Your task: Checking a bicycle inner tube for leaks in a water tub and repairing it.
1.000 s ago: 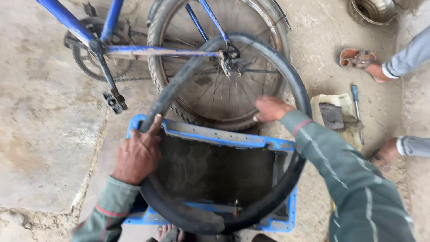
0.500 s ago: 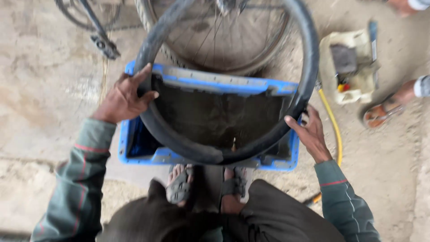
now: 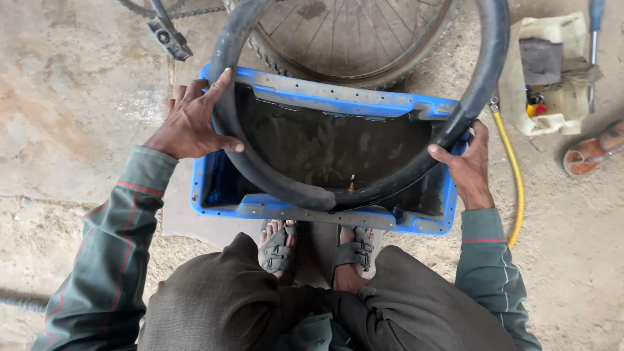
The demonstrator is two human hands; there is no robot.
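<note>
Since half a second ago the view has drawn closer and the inner tube (image 3: 286, 188) has turned a little in the grip, so its valve (image 3: 351, 184) now sits at the low point of the loop, just inside the near wall of the blue tub (image 3: 325, 97). The left hand (image 3: 192, 120) has slid higher on the tube's left side and the right hand (image 3: 467, 166) has come up to the tub's right rim.

Both hands are closed on the tube. The left hand has its thumb hooked under the rubber and its fingers spread over the top, and the right hand wraps the rubber from outside with the thumb across it. The lower arc of the tube hangs down inside the tub over dark water, while the upper arc rises past the far rim in front of the bicycle wheel (image 3: 351, 39).

The tube looks light, inflated and springy: it keeps a round loop yet should bend wherever it is pressed. Wet black rubber is likely slippery, so a wrapped grip at opposite sides, as now, seems the surest hold, keeping clear of the stiff valve.

On the floor to the right lie a yellow hose (image 3: 513, 175) and a pale tray of tools (image 3: 552, 71); another person's sandalled foot (image 3: 595, 153) shows at the right edge.
</note>
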